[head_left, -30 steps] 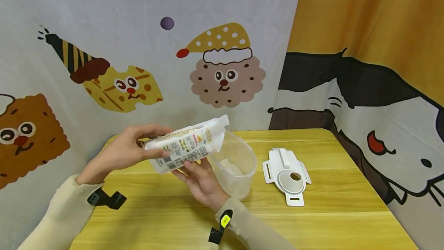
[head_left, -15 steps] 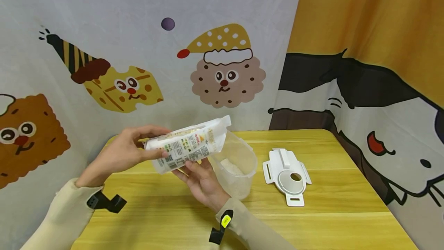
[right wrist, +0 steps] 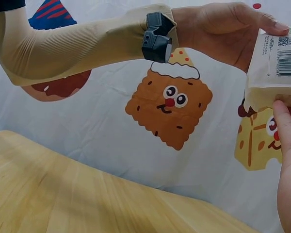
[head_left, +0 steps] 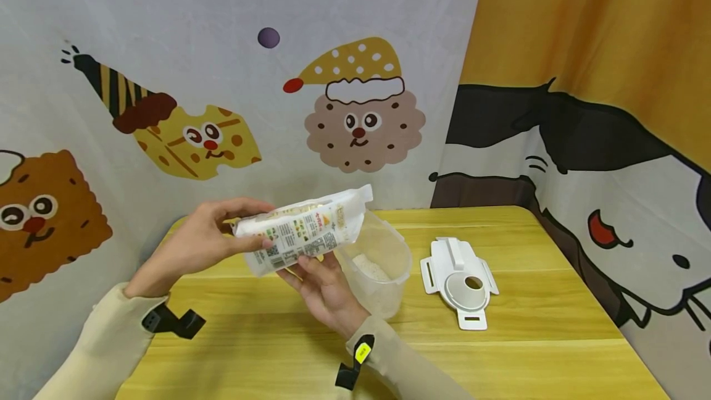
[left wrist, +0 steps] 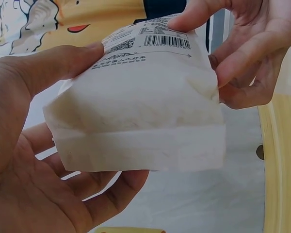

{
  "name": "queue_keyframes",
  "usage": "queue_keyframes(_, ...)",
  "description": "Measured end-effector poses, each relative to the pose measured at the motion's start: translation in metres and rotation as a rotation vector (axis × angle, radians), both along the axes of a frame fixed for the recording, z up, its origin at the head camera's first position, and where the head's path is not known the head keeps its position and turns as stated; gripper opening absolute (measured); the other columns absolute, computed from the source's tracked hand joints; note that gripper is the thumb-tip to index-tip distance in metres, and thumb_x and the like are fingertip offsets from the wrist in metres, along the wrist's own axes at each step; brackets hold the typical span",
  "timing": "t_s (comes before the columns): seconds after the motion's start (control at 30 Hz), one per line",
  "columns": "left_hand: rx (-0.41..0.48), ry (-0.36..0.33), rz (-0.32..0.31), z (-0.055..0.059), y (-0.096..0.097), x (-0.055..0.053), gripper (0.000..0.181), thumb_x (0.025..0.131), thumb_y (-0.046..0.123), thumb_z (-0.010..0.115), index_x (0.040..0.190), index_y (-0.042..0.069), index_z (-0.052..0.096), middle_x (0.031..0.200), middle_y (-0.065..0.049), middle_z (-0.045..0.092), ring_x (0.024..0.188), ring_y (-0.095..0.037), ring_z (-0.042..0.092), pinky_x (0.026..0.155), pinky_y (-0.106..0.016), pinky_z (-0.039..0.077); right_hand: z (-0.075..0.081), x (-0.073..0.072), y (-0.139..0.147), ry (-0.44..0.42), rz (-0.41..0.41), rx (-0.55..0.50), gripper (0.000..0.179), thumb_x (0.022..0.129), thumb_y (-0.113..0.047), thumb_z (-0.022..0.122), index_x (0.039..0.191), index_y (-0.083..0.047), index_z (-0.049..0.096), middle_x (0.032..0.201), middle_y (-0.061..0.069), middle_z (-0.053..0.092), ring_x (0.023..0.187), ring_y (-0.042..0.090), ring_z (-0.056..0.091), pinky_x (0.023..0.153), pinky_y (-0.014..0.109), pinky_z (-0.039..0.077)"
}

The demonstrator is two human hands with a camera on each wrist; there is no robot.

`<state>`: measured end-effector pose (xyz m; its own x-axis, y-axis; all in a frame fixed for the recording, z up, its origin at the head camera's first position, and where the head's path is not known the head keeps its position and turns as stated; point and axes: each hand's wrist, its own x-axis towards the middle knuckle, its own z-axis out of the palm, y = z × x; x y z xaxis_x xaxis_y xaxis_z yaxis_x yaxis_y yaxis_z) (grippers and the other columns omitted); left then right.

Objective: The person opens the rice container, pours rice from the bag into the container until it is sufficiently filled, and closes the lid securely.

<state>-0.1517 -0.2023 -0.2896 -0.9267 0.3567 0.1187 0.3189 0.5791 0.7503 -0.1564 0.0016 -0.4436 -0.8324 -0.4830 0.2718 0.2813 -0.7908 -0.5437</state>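
Currently, I find the bag (head_left: 302, 227) raised off the counter (head_left: 266, 344), its far end beside the left edge of the tub (head_left: 389, 298); whether it clears the rim, and whether anything is flowing, I cannot determine. I record both hands as engaged, fingers bent around the load: the left hand (head_left: 194, 239) grips the base end, thumb on the printed face; the right hand (head_left: 328, 292) holds the lower side nearer the tub, thumb on the label, fingers beneath. By my assessment, the step in hand is emptying the bag into the tub. For good execution, I recommend bringing the mouth fully inside the rim before steepening, raising the base in gradual stages with the left, and using the right as pivot. I advise a light squeeze, since the soft wall could fold and choke the flow. The tub stands unheld, so the bag should not lean on it. I count one bag, one tub, one heap of white grains (head_left: 371, 267) inside it, one white lid (head_left: 458, 292) lying right of the tub, two hands, and two black wrist units (head_left: 172, 321).
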Motion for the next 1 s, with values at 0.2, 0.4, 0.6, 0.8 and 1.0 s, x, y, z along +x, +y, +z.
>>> queue_keyframes(0.2, 0.004, 0.001, -0.008, -0.0010, -0.0006, -0.0006, 0.045, 0.087, 0.030, 0.084, 0.129, 0.020, 0.069, 0.117, -0.006, 0.072, 0.090, -0.017, 0.071, 0.071, -0.029, 0.061, -0.0003, -0.0002, 0.0001, 0.004, 0.005, -0.008, 0.057, 0.102, -0.006, 0.058, 0.149, -0.034, 0.041, 0.149, -0.002, 0.051, 0.131, 0.018, 0.060, 0.118, 0.041, 0.045)
queue_keyframes(0.4, -0.026, -0.013, 0.014, -0.0029, -0.0009, -0.0016, 0.043, 0.089, 0.032, 0.082, 0.128, 0.019, 0.069, 0.108, -0.007, 0.073, 0.086, -0.018, 0.069, 0.068, -0.030, 0.060, 0.0014, 0.0001, 0.0013, 0.001, -0.003, -0.003, 0.057, 0.102, -0.005, 0.058, 0.149, -0.033, 0.041, 0.150, -0.002, 0.051, 0.135, 0.019, 0.058, 0.120, 0.042, 0.042)
queue_keyframes(0.6, -0.020, -0.014, 0.025, -0.0030, -0.0002, -0.0011, 0.042, 0.090, 0.031, 0.081, 0.127, 0.017, 0.069, 0.107, -0.008, 0.073, 0.085, -0.018, 0.069, 0.067, -0.029, 0.059, 0.0026, -0.0003, 0.0015, 0.000, -0.007, 0.004, 0.054, 0.101, -0.006, 0.061, 0.145, -0.033, 0.045, 0.149, -0.003, 0.053, 0.133, 0.019, 0.059, 0.119, 0.042, 0.043)
queue_keyframes(0.8, -0.008, 0.024, 0.018, -0.0008, 0.0007, -0.0002, 0.039, 0.090, 0.028, 0.081, 0.125, 0.016, 0.071, 0.106, -0.008, 0.072, 0.084, -0.017, 0.067, 0.065, -0.028, 0.058, 0.0035, -0.0002, 0.0016, 0.000, 0.000, -0.006, 0.054, 0.101, -0.007, 0.062, 0.145, -0.033, 0.044, 0.148, -0.003, 0.053, 0.133, 0.019, 0.059, 0.119, 0.041, 0.044)
queue_keyframes(1.0, 0.002, 0.035, 0.023, -0.0013, 0.0018, -0.0002, 0.036, 0.089, 0.027, 0.082, 0.122, 0.016, 0.072, 0.104, -0.009, 0.072, 0.080, -0.018, 0.068, 0.063, -0.029, 0.058, 0.0039, -0.0004, 0.0014, -0.002, 0.003, -0.007, 0.056, 0.101, -0.006, 0.062, 0.147, -0.033, 0.043, 0.147, -0.003, 0.053, 0.133, 0.019, 0.059, 0.118, 0.040, 0.044)
